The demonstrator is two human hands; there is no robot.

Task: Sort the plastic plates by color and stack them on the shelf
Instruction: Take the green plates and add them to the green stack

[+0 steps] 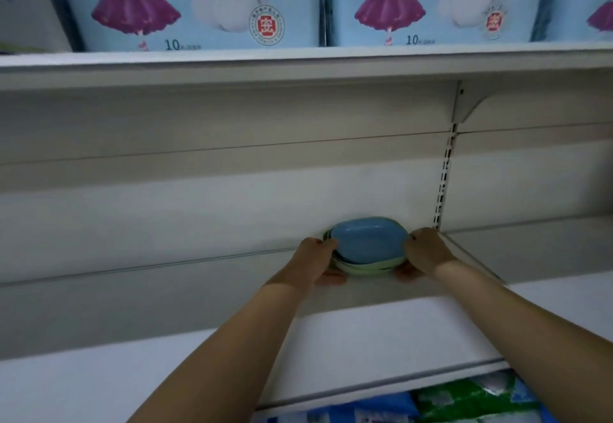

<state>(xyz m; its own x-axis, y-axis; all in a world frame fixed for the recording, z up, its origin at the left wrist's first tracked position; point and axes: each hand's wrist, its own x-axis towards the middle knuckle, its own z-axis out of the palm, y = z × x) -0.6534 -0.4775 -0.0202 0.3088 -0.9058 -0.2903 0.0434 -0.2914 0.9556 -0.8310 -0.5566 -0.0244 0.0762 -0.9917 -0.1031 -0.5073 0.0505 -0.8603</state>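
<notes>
A small stack of plastic plates rests at the back of the white shelf [166, 306], near the rear wall. The top plate is blue [368, 240]; pale green plates [363, 269] lie under it, their rims showing at the front. My left hand [313, 261] grips the stack's left edge, fingers curled over the rim and thumb low at the front. My right hand [426, 251] grips the right edge the same way. Both forearms reach in from the bottom of the view.
The shelf above [298, 67] carries large light-blue packs [199, 4] printed with a dancer in a purple skirt. A slotted upright and bracket [444, 183] stand just right of the plates. Blue and green packets [431, 402] sit on the shelf below.
</notes>
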